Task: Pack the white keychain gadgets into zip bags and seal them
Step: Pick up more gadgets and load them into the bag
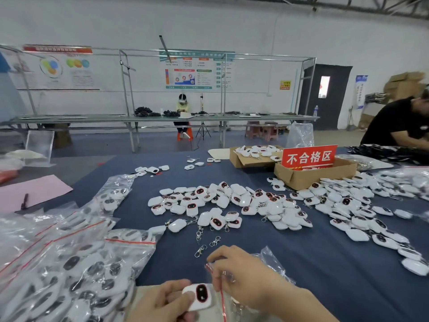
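1. At the bottom centre of the frame, the left hand (162, 303) grips one white keychain gadget (200, 296) between thumb and fingers. The gadget's dark, red-rimmed oval face is turned up.
2. Just right of it, the right hand (241, 275) pinches the mouth of a clear zip bag (272, 259), with its fingers curled at the red seal strip. The rest of the bag lies crumpled on the counter behind the hand.
3. The gadget sits right at the bag's opening. Whether any of it is already inside cannot be told.
4. A pile of loose gadgets (232, 205) spreads over the middle of the dark blue counter (325, 275) and runs on toward the right edge of the frame.
5. A few metal clasps (200, 251) lie between that pile and the hands.
6. A heap of filled bags (65, 263), each with a red strip, covers the lower left of the frame.
7. Right of centre at the far side of the counter stands a cardboard box (301, 180) carrying a red sign (308, 156). A second box (241, 160) behind it holds more gadgets.
8. At the left edge a pink sheet (34, 191) lies with a dark pen (24, 202) on it.
9. A person in a black top (399, 126) leans over the counter at the right edge.
10. Another person (182, 105) sits at a long counter by the far wall.
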